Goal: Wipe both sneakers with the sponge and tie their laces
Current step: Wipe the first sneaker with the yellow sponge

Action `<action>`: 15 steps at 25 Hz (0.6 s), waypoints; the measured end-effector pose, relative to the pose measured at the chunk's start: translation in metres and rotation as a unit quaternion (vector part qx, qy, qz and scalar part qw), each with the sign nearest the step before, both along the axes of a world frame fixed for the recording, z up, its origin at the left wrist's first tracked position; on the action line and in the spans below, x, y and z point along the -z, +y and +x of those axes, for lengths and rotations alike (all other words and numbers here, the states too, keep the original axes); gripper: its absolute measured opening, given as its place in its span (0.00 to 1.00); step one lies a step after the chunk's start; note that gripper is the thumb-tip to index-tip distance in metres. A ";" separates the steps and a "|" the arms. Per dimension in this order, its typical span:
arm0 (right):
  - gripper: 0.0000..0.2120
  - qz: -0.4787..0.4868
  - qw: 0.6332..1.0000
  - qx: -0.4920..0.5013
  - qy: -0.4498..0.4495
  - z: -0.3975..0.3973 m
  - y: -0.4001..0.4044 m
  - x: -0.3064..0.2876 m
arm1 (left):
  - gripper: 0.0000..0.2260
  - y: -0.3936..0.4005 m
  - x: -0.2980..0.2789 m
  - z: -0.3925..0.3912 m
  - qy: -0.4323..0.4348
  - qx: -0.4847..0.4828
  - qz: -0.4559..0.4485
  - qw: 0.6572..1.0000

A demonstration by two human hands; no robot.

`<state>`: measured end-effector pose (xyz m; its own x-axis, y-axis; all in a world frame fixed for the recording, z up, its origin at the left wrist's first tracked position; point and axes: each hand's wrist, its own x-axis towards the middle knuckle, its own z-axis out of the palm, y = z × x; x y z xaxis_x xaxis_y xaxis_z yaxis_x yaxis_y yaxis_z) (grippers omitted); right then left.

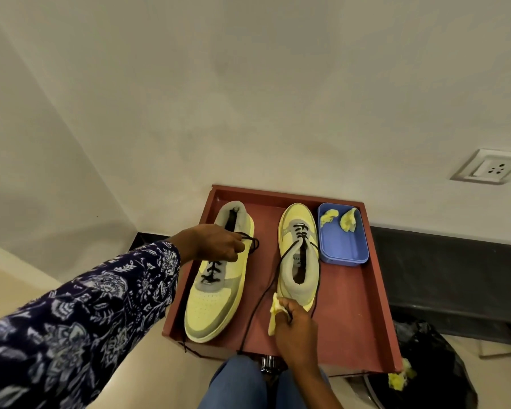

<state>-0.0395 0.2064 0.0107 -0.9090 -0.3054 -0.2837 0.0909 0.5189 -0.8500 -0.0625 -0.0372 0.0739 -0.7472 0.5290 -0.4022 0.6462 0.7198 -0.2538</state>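
A red-brown tray (363,314) fills the lower centre of the frame, its far rim against the wall. Two yellow sneakers lie inside, well apart: the left sneaker (216,290) with its toe toward the near rim, the right sneaker (298,261) with its toe toward the wall. A blue tub (341,246) holding sponge scraps (348,220) sits just beside the right sneaker. Bare tray floor lies open at lower right. The left hand (216,242) pinches the left sneaker's black lace (252,240). The right hand (295,326), fingers curled, grips a yellow sponge (274,312) at the right sneaker's heel.
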 end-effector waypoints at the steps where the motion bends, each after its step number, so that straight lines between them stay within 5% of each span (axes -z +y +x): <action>1: 0.16 0.001 1.000 -0.003 -0.005 0.001 0.000 0.001 | 0.06 0.001 0.005 -0.002 0.001 -0.005 -0.007 1.000; 7: 0.16 0.018 0.999 -0.024 -0.019 0.006 -0.001 0.009 | 0.04 0.007 0.020 -0.012 0.051 -0.008 -0.033 0.998; 11: 0.16 0.020 0.999 -0.029 -0.016 0.005 -0.003 0.011 | 0.11 0.018 0.031 -0.020 -0.042 -0.063 -0.054 0.996; 15: 0.16 0.025 0.999 -0.026 -0.013 0.006 -0.005 0.014 | 0.14 0.031 0.036 -0.016 -0.031 -0.093 -0.007 0.995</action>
